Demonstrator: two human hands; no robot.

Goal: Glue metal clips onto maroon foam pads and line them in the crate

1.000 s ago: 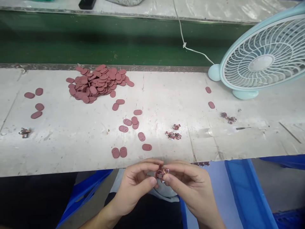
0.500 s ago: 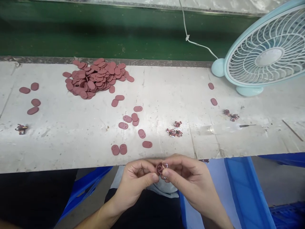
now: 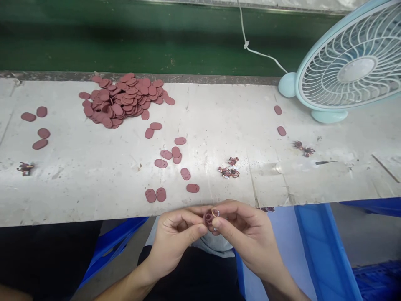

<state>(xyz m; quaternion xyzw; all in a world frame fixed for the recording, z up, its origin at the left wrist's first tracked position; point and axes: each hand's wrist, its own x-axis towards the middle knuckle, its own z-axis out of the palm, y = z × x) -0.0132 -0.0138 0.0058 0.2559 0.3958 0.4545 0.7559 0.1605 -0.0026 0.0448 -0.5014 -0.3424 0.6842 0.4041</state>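
The left hand (image 3: 178, 236) pinched a small dark-red oval disc (image 3: 207, 218); the right hand (image 3: 252, 236) gripped a tiny brown-and-white figure (image 3: 216, 213) beside it, both at the near edge of the pale, scuffed worktop (image 3: 94, 184). A slack pinch could have dropped either piece toward the dark-clad lap (image 3: 191, 274); hard pressing might have bent the figure's spindly parts. The heaped matt-red discs (image 3: 125, 100) looked flat and smooth, the clustered brown-and-white figures (image 3: 230, 172) glossy and knobbly.

Small maroon disc (image 3: 207, 218) beside a tiny brown piece (image 3: 215, 213) with orange-and-white edging, both between the fingers (image 3: 198, 230), partly hidden
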